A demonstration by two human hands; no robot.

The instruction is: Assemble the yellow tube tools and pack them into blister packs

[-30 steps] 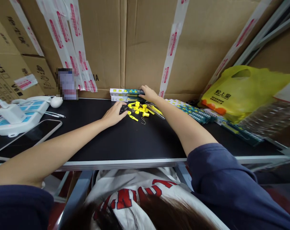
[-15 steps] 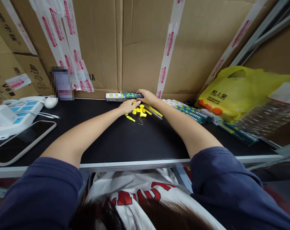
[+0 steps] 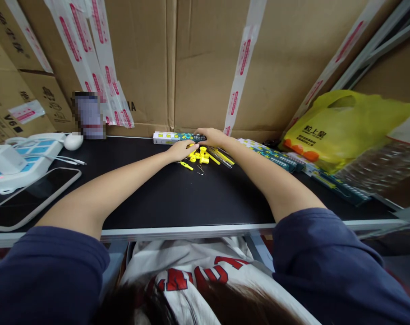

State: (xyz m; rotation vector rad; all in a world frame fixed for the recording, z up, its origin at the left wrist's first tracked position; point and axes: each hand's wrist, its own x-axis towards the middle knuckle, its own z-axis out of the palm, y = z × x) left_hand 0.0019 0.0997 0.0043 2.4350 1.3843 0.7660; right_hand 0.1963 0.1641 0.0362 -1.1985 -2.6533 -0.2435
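Observation:
A long printed box [image 3: 167, 137] lies at the back of the black table, against the cardboard. My right hand [image 3: 212, 136] rests over the right end of this box, its fingers bent around it. Beside it, my left hand [image 3: 181, 150] is at the left of a pile of yellow plastic parts [image 3: 202, 155], its fingertips at the pile's edge; what they hold, if anything, is too small to tell. Thin metal rods and yellow sticks [image 3: 223, 156] lie right of the pile. A small yellow piece [image 3: 186, 166] and a bent wire [image 3: 200, 169] lie in front.
More printed boxes [image 3: 269, 155] lie beyond my right forearm, near a yellow bag [image 3: 326, 131] and clear plastic packaging [image 3: 370, 164]. At the left are a phone [image 3: 32, 198], a power strip [image 3: 39, 158] and a white round object [image 3: 73, 141]. Cardboard [image 3: 205, 67] stands behind.
The camera view has shifted slightly. Both hands stay at nearly the same places by the box and the yellow parts.

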